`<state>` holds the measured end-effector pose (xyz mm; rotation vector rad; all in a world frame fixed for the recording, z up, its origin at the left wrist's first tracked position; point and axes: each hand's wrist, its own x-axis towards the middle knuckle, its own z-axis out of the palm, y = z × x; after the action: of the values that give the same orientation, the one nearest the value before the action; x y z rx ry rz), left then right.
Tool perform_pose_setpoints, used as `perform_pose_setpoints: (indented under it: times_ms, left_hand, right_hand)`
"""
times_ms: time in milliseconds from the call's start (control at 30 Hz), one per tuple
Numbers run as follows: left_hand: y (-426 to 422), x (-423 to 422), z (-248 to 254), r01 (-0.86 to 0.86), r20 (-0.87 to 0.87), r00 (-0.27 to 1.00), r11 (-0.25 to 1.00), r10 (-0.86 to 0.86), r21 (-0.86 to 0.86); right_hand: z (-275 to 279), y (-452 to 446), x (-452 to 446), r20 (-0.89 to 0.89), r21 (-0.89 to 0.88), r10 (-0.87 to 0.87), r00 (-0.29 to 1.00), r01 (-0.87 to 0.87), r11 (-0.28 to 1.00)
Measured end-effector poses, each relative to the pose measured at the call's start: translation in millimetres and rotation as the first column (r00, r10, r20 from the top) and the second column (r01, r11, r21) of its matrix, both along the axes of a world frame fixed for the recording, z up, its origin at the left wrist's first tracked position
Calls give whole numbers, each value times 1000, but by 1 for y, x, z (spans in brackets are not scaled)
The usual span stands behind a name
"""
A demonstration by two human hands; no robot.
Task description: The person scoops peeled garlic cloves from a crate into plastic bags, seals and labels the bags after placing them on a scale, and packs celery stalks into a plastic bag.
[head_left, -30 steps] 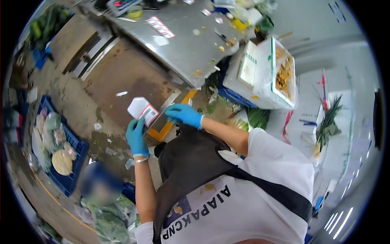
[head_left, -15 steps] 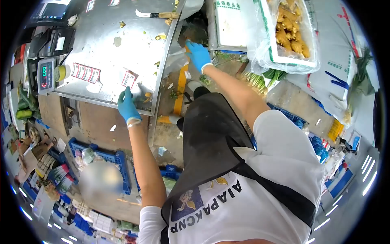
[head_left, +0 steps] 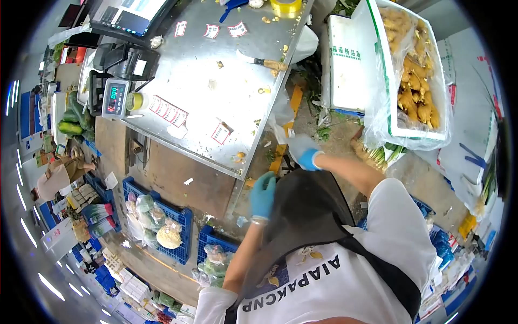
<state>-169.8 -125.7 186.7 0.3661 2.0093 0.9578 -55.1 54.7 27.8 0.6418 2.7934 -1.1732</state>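
Note:
My left hand, in a blue glove, hangs in front of the table's near corner beside the dark apron. Its fingers are loosely bent and apart, with nothing visible in them. My right hand, also gloved in blue, is to the right of that corner. Thin clear plastic film, apparently a plastic bag, veils its fingers and runs up along the table's edge. On the metal table lie a single printed label, a strip of labels and a wooden-handled knife.
A scale stands at the table's left, below a monitor. To the right, a foam box of ginger sits beside a white foam box. Blue crates with bagged vegetables are on the floor. Yellow tape lies at the far edge.
My left hand has drawn back from the single label and off the table. My right hand has come back toward my body, now veiled by plastic film. The view has shifted left.

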Motion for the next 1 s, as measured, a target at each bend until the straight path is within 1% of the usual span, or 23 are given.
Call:
perform_pose_setpoints:
  times_ms: [67, 100, 133, 167, 200, 233, 267, 300, 333, 367, 433, 467, 500, 567, 600, 700, 733, 767, 833, 867, 900, 967, 1000]
  left_hand:
    - [-5, 6, -38, -27, 231, 972, 998, 38, -51]
    - [-15, 9, -72, 113, 144, 982, 991, -121, 67]
    - [-16, 16, -83, 200, 183, 960, 977, -211, 77]
    - [-9, 18, -87, 286, 248, 923, 956, -294, 69]
    - [-2, 25, -86, 346, 354, 872, 937, -337, 38]
    - [3, 32, -87, 350, 482, 822, 937, -304, -7]
    - [6, 39, -89, 351, 581, 773, 935, -257, -53]
    - [6, 46, -90, 236, 723, 690, 957, -42, -169]
    - [9, 46, -83, 400, 653, 729, 902, -207, -161]
    - [6, 53, -66, 269, 707, 698, 956, -112, -114]
    - [-5, 57, -73, 249, 760, 627, 968, -169, 9]
    - [-8, 58, -63, 258, 756, 642, 964, -126, -58]
    - [-10, 62, -54, 267, 747, 659, 956, -86, -125]
    - [-33, 71, -60, 127, 559, 811, 985, -170, 115]
    - [-33, 74, -29, 257, 370, 898, 966, -238, -1]
    - [-57, 97, 12, 539, 511, 763, 826, -397, -163]
    - [-62, 112, 29, 612, 588, 693, 772, -417, -174]
    - [-69, 122, 26, 612, 617, 688, 762, -382, -212]
    - [-74, 149, 2, 625, 672, 667, 733, -322, -270]
    - [-70, 157, -15, 605, 665, 681, 747, -306, -276]
    - [-70, 161, -45, 601, 687, 648, 775, -329, -195]
    - [-62, 186, -70, 617, 839, 424, 787, -340, 7]
    - [-56, 206, -59, 669, 822, 416, 743, -388, 11]
  right_hand:
    - [10, -20, 41, 217, -124, 111, 970, -86, 989]
    - [15, -30, 58, 282, -173, 140, 949, -94, 981]
    - [22, -41, 73, 305, -197, 132, 943, -73, 978]
    - [31, -54, 84, 279, -204, 96, 955, -38, 978]
    - [45, -70, 93, 247, -213, 63, 967, -10, 977]
    - [64, -81, 96, 123, -215, -25, 992, 51, 975]
    - [73, -96, 104, 94, -213, -38, 995, 57, 975]
    - [113, -102, 101, 173, -274, -84, 981, 130, 953]
    - [118, -118, 108, 166, -280, -133, 977, 175, 944]
    - [121, -136, 115, 153, -287, -184, 971, 221, 932]
    - [127, -174, 130, 142, -198, -359, 923, 382, 903]
    - [132, -192, 141, 137, -149, -444, 886, 461, 875]
    - [136, -205, 151, 146, -113, -575, 805, 591, 799]
    - [148, -228, 166, 139, -60, -781, 609, 792, 607]
    - [158, -234, 175, 165, -55, -826, 539, 841, 537]
    - [164, -266, 195, 130, -72, -909, 396, 918, 389]
    - [170, -276, 198, 107, -46, -905, 412, 911, 410]
    - [170, -288, 200, 69, -15, -905, 420, 907, 420]
    - [175, -308, 205, -8, 69, -904, 427, 902, 425]
    - [182, -315, 212, -98, 51, -877, 471, 882, 468]
    - [184, -326, 218, -121, 50, -875, 468, 884, 466]
    - [175, -347, 234, -115, -77, -914, 389, 914, 399]
    - [174, -351, 247, -45, -496, -987, 157, 854, 158]
